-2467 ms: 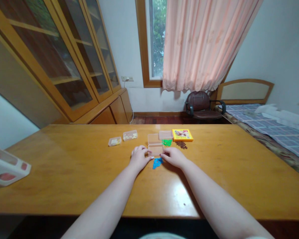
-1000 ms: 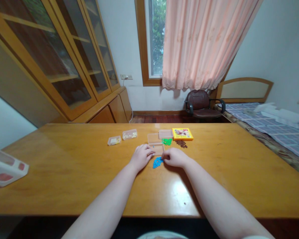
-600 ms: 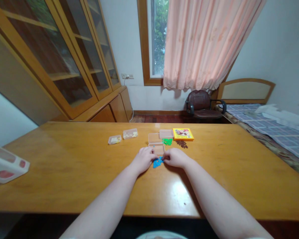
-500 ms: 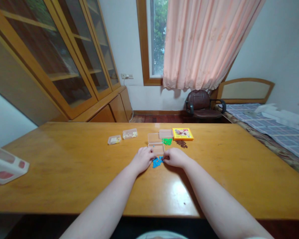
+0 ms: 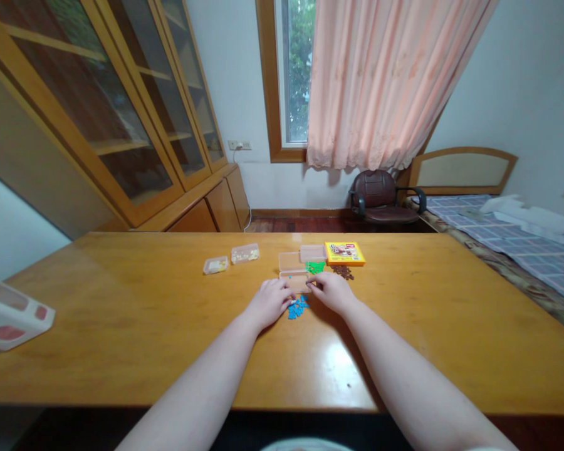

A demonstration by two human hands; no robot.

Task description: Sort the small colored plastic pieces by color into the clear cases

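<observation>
Several small blue pieces (image 5: 297, 308) lie in a loose pile on the wooden table. My left hand (image 5: 273, 299) rests at the pile's left side, fingers bent and tips close to the pieces. Behind the pile, an open clear plastic box (image 5: 296, 283) has a small blue piece (image 5: 290, 277) inside. My right hand (image 5: 328, 290) is at the box's right edge with its fingertips pinched together; whatever is between them is too small to name. Green pieces (image 5: 316, 267) and brown pieces (image 5: 343, 272) form separate piles behind my right hand.
A yellow box (image 5: 344, 252) stands beside a clear container (image 5: 313, 252) at the back. Two clear containers with pale pieces (image 5: 215, 265) (image 5: 245, 253) are further left. A white plastic object (image 5: 14, 313) is at the table's left edge.
My right hand has moved away from the blue pile, forward to the box's right edge. My left hand has stayed beside the pile, where the blue pieces have shifted slightly.
</observation>
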